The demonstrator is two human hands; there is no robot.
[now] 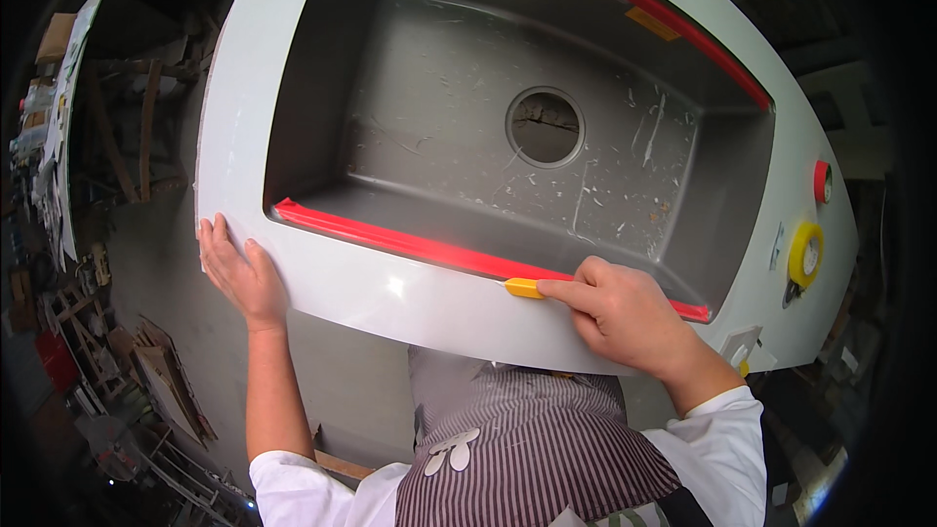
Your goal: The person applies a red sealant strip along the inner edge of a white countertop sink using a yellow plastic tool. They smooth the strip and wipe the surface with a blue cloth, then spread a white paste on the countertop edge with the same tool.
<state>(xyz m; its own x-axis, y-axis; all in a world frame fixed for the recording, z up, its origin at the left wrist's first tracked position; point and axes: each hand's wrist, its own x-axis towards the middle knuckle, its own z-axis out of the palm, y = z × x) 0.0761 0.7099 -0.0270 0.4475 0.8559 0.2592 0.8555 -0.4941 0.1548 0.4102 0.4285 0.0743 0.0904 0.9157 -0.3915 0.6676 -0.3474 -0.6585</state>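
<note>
Even, fairly bright light falls from above on the grey sink (244,88), with a soft glare patch on its rim just left of the right-hand fingers (561,288). The basin's near wall is shaded. Fisheye bending curves straight edges; corners are black, surroundings dim.

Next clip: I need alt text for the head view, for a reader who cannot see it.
A person's right hand presses a small yellow tool against red tape along the near inner edge of a grey sink, while the left hand lies flat on the pale countertop. Red tape also lines the far edge, and two tape rolls sit at right.
</note>
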